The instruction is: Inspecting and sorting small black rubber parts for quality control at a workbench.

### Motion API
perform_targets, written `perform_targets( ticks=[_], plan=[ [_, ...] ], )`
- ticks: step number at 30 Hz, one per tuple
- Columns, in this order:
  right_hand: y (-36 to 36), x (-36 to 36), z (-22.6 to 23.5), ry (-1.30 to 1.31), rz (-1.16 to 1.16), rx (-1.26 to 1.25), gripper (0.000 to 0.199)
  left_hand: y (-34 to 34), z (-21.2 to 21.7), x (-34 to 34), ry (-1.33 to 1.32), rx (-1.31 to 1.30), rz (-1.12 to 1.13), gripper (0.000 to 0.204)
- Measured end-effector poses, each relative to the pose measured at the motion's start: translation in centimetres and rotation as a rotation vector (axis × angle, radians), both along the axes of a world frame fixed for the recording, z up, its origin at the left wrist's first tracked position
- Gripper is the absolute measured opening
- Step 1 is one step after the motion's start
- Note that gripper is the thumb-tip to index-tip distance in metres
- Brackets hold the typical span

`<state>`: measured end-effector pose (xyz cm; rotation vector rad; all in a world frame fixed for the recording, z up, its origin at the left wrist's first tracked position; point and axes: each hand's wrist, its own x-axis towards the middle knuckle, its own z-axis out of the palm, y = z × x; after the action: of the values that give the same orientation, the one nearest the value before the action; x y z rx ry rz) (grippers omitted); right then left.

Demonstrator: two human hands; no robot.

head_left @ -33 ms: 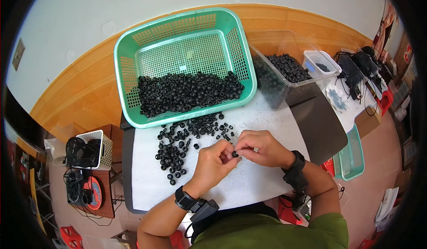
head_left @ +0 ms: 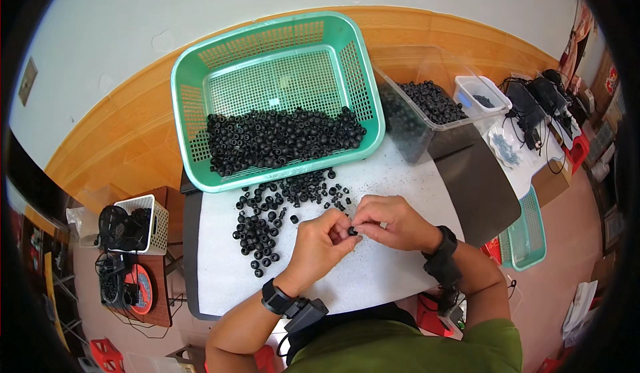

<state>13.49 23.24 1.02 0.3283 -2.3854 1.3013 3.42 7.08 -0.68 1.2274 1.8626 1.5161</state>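
Observation:
Over the white-topped table, my left hand (head_left: 320, 245) pinches a small black round part (head_left: 353, 231) between thumb and fingers. My right hand (head_left: 393, 222) meets it from the other side, thumb and fingertips closed at the same part. Whether a second, smaller piece lies between the fingertips is hidden. Left of my hands, many loose black round parts (head_left: 259, 240) lie scattered, some showing holes. Smaller black pieces (head_left: 310, 188) are heaped just beyond. A green mesh basket (head_left: 379, 120) behind them holds a broad pile of similar black parts (head_left: 280, 140).
A clear plastic bin (head_left: 427, 125) of black parts stands right of the basket, beside a small white tub (head_left: 495, 110). Cables and black devices (head_left: 530, 106) crowd the far right. At left, a white basket (head_left: 159, 230) and a red-orange dish (head_left: 148, 288) sit on a low brown table.

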Motion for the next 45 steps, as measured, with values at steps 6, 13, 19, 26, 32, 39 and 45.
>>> perform_targets(
  ticks=[6,13,19,26,32,39,45],
  plan=[
    [-0.1,0.0,0.0,0.096,-0.016,0.061,0.014,0.2,-0.7,-1.3,-0.633,0.088,-0.198,0.013],
    [-0.2,0.0,-0.1,0.127,-0.040,0.045,0.014,0.0,-0.5,-1.4,-0.696,0.068,-0.221,0.016],
    [-0.3,-0.2,-0.1,0.150,-0.027,0.043,0.015,0.0,-0.5,-1.5,-0.634,0.077,-0.187,0.016],
    [0.7,-0.5,0.5,0.057,-0.128,-0.033,0.016,-0.1,-0.2,-2.6,-0.604,0.139,-0.061,0.011],
    [0.8,-0.5,0.4,0.041,-0.172,-0.004,0.020,-0.1,-0.2,-3.0,-0.593,0.160,-0.056,0.011],
    [-0.7,-0.9,-0.1,0.196,-0.133,0.228,0.031,-0.1,-0.4,-2.7,-0.566,0.163,-0.079,0.013],
    [-0.3,-0.7,0.4,0.137,-0.209,0.160,0.031,-0.1,-0.3,-2.9,-0.581,0.161,-0.013,0.011]
  ],
)
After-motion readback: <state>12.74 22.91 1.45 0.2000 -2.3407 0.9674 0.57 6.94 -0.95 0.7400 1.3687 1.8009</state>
